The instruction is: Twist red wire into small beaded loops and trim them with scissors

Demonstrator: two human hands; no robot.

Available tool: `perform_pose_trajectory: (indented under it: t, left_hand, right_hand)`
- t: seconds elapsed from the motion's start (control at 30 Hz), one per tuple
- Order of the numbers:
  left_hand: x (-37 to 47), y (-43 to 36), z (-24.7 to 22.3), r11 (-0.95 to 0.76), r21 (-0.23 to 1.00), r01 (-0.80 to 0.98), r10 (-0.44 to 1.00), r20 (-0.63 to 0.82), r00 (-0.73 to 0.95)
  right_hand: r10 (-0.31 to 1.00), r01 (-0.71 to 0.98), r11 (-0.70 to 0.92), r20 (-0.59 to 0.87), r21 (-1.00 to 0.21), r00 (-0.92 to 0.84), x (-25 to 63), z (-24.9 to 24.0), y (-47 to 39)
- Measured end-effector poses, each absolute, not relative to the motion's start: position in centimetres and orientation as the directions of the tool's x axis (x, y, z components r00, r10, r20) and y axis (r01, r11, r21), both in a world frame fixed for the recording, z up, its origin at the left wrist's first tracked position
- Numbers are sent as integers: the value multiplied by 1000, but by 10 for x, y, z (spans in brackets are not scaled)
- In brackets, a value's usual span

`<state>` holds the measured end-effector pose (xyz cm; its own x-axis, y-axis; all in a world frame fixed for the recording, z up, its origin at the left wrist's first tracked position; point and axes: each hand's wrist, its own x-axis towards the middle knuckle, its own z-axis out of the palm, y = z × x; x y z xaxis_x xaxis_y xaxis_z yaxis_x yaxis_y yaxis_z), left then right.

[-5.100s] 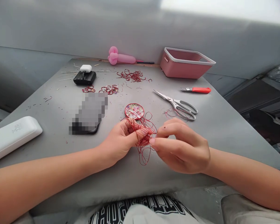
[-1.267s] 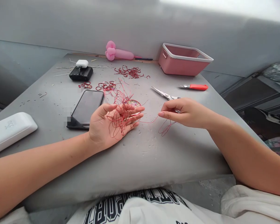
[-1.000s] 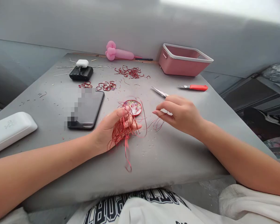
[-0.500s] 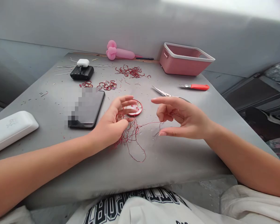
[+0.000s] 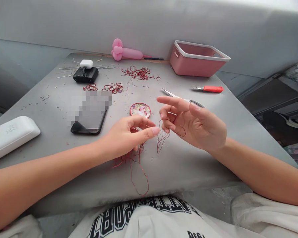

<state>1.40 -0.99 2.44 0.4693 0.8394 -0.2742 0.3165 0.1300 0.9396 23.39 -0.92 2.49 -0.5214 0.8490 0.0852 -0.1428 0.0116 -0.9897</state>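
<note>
A tangle of thin dark red thread (image 5: pixel 127 155) hangs below and behind my left hand (image 5: pixel 130 134). That hand is closed on the thread, with thumb and forefinger pinched together at its front. My right hand (image 5: pixel 192 124) faces palm up to the right of it. Its lower fingers curl over a loop of the same thread, while the forefinger points left and the thumb is apart. Loose strands dangle between the hands. Just beyond my left hand lies a small round dish (image 5: pixel 140 110) with a red rim and tiny pale and pink pieces in it.
Scissors (image 5: pixel 172 94) lie partly behind my right hand, a red-handled craft knife (image 5: pixel 210 89) farther right. Cut red thread pieces (image 5: pixel 140 72), a pink bin (image 5: pixel 196 64) and a pink balloon (image 5: pixel 129 53) are at the back. A phone (image 5: pixel 89 122) and white case (image 5: pixel 15 135) lie left.
My left hand has turned over and pinched its fingers, and the tangle has dropped toward the table's front. My right hand has rotated palm up, raising its thumb, with a thread loop around its fingers.
</note>
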Motion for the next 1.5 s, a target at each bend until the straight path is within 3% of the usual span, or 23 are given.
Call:
perform_pose_trajectory:
  t: [0.13, 0.3, 0.57, 0.87, 0.93, 1.1, 1.2, 1.3, 1.4, 1.5]
  left_hand:
    - [19, -13, 25, 146, 917, 372, 753, -347, 559]
    - [15, -12, 22, 99, 932, 349, 696, -315, 645]
    - [9, -5, 13, 230, 962, 147, 747, -271, 608]
    - [10, -7, 16, 155, 963, 221, 716, -263, 646]
    - [9, -7, 16, 137, 965, 225, 716, -254, 651]
    - [8, -7, 15, 123, 961, 249, 721, -259, 643]
    - [8, -6, 15, 132, 959, 249, 721, -266, 641]
    - [8, -6, 17, 135, 959, 248, 713, -267, 648]
    - [7, -6, 18, 116, 959, 259, 702, -264, 662]
    - [7, -7, 17, 95, 959, 269, 705, -255, 662]
  right_hand:
    - [796, -138, -49, 45, -989, -604, 229, 26, -13]
    - [791, -104, 3, 66, -995, -609, 233, 25, -11]
    - [847, -10, 334, 305, -942, -436, 244, 22, -6]
    - [886, 1, 421, 412, -907, -212, 244, 23, 0]
    - [895, -9, 406, 399, -914, -198, 245, 26, -1]
    - [938, -170, 148, 193, -974, -289, 246, 39, -4]
    - [939, -224, 83, 151, -971, -308, 248, 42, -4]
    - [934, -127, 204, 232, -971, -271, 252, 41, -1]
    - [878, 155, 425, 366, -892, -308, 258, 40, 3]
    - [839, 409, 505, 321, -760, -440, 263, 41, 6]
